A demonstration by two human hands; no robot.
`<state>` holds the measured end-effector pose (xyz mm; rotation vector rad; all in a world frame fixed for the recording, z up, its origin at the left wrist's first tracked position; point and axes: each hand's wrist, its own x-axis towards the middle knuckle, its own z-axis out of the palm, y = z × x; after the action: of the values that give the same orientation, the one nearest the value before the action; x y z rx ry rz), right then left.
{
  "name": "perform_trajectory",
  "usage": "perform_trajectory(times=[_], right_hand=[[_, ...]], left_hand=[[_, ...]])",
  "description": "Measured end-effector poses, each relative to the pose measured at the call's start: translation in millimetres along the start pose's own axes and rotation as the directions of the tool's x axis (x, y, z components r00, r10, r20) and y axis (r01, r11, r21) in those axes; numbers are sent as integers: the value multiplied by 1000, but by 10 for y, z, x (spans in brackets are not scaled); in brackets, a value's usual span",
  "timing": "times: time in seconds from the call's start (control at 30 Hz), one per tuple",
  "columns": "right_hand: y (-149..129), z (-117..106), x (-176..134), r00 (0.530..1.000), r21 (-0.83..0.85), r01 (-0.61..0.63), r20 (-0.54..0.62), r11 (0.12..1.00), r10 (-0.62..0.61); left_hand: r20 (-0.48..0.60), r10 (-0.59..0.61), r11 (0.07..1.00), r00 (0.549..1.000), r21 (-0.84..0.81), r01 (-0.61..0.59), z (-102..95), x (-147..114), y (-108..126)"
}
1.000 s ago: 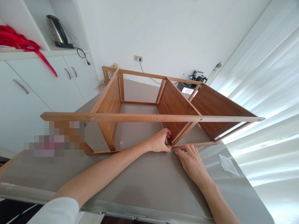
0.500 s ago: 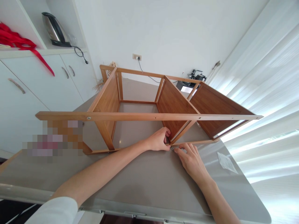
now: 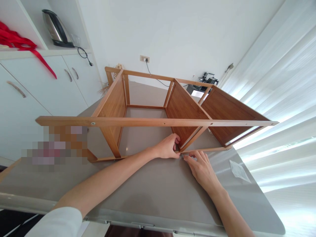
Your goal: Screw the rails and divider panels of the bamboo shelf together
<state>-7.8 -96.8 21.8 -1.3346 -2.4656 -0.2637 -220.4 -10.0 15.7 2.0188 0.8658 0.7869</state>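
A brown wooden shelf unit point(image 3: 148, 122) lies on its side on a grey table point(image 3: 148, 194), its panels standing upright between the rails. Near the foot of the middle panel point(image 3: 184, 105), my left hand point(image 3: 170, 146) is closed on the unit's lower rail, fingers curled inside and thumb towards me. Just right of it, my right hand point(image 3: 201, 164) pinches a small metal piece point(image 3: 182, 156) against that joint. The piece is too small and too covered by fingers to name. Metal bolt heads point(image 3: 212, 124) show in the upper rail.
A clear plastic bag point(image 3: 239, 171) lies on the table at the right. Blurred-out items point(image 3: 51, 149) sit at the left end. Behind are a kettle point(image 3: 58, 29) on a cabinet shelf, a red ribbon point(image 3: 22, 41), a black appliance point(image 3: 206, 80) and white curtains point(image 3: 283, 115).
Both hands stay at the same joint, the right fingers shifting only slightly. The view has tilted a little; the shelf unit has not visibly moved.
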Motion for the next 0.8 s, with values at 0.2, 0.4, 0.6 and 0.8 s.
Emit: perform_trajectory(times=[0.2, 0.4, 0.6, 0.8], right_hand=[[-6, 4, 5, 1000, -14, 4, -6, 1000, -4], [-16, -13, 18, 1000, -20, 8, -16, 1000, -8], [-56, 10, 18, 994, -29, -24, -105, 999, 21], [-44, 7, 24, 995, -28, -11, -99, 1000, 9]], left_hand=[[-1, 21, 1000, 1000, 0, -21, 3, -3, -25], [-11, 50, 998, 999, 35, -49, 2, -10, -24], [-3, 43, 998, 999, 40, -43, 4, -5, -28], [-13, 45, 999, 999, 27, -44, 14, 0, -38]])
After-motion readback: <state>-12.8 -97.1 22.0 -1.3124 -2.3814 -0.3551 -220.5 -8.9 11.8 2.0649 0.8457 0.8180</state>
